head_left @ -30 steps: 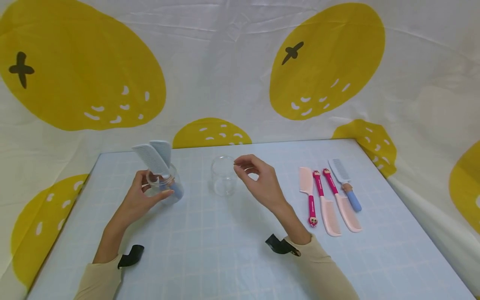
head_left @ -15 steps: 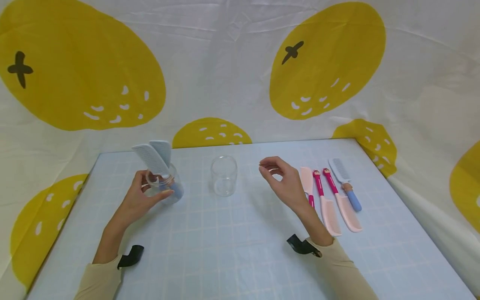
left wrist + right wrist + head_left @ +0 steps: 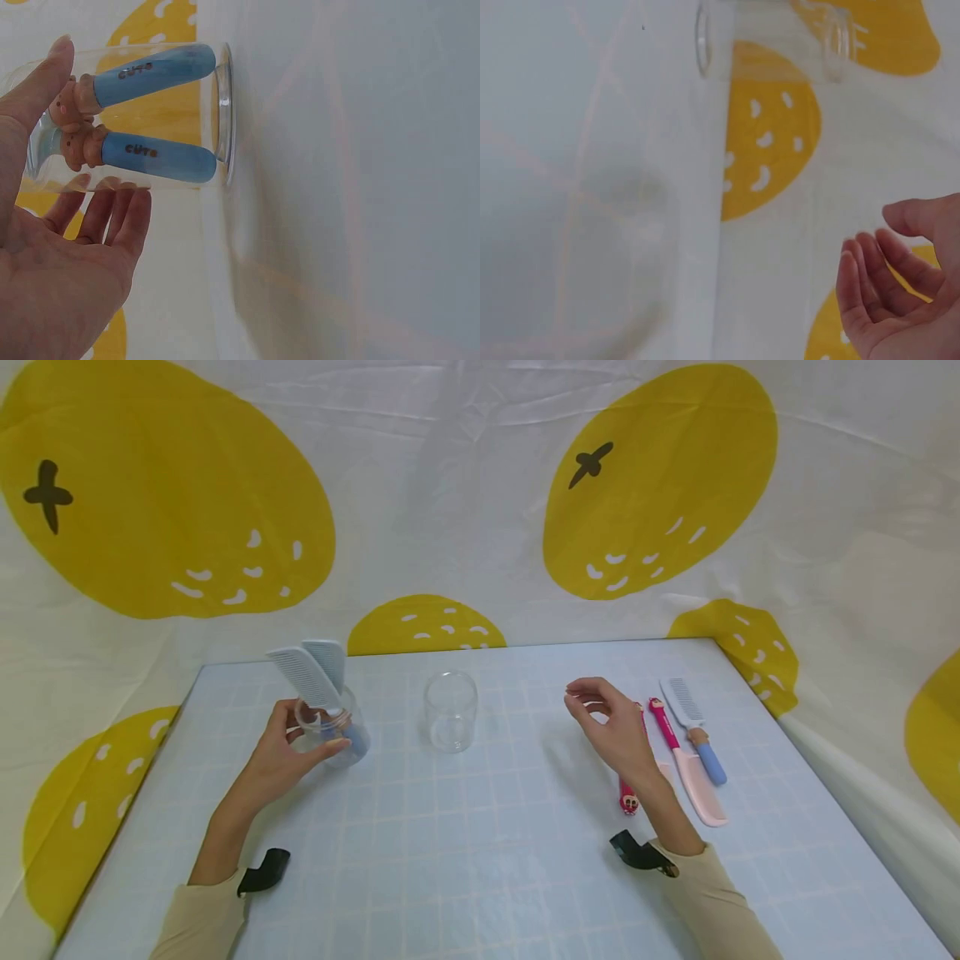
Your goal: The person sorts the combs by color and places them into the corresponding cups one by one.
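My left hand (image 3: pixel 281 760) grips a transparent glass jar (image 3: pixel 226 112) between thumb and fingers. Inside it, two combs stand handle down: their light-blue toothed heads (image 3: pixel 306 678) stick out above the rim. The left wrist view shows their blue handles (image 3: pixel 150 75) through the glass, with small brown bear figures at the necks. My right hand (image 3: pixel 611 727) hovers over the table with loosely curved fingers and nothing in them. Under and behind it lie pink combs with magenta handles (image 3: pixel 628 797), partly covered by the hand and forearm.
A second transparent glass jar (image 3: pixel 451 714) stands upright mid-table. At the right lie an uncovered pink comb (image 3: pixel 699 789) and a blue-handled comb (image 3: pixel 705 756). A white cloth with yellow shapes (image 3: pixel 480 527) hangs behind the table's back edge.
My right hand has moved rightward from beside the second jar to over the pink combs, now covering part of them. The left hand keeps its hold on the jar in place.
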Demonstrator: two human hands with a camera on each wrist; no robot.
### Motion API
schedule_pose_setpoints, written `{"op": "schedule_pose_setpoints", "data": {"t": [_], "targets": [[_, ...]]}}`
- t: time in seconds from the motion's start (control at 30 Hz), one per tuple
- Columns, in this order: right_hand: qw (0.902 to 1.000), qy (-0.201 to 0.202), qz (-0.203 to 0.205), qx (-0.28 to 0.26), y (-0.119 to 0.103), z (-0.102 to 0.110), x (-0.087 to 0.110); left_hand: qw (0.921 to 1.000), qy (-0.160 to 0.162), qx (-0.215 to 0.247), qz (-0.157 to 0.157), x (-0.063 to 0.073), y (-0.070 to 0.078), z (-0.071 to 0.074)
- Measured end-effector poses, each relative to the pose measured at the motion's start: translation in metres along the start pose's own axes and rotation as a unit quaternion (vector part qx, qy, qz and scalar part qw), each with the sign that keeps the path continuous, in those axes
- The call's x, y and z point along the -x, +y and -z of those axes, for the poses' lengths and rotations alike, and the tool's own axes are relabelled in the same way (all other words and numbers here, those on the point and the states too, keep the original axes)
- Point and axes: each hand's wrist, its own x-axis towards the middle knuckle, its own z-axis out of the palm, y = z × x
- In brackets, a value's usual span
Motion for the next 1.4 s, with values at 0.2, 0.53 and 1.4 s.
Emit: {"op": "schedule_pose_setpoints", "data": {"t": [0.2,0.53,1.4], "targets": [[0.9996,0.012,-0.019,0.017,0.02,0.014,0.004,1.0,0.001,0.007,-0.001,0.0,0.0,-0.001],[0.9949,0.033,-0.063,0.072,0.037,0.041,0.008,0.9999,-0.002,0.01,-0.002,0.001,0.003,0.001],[0.9546,0.031,-0.254,0.153,0.086,0.096,0.014,0.9999,-0.004,0.015,0.006,-0.001,0.0,0.0]]}}
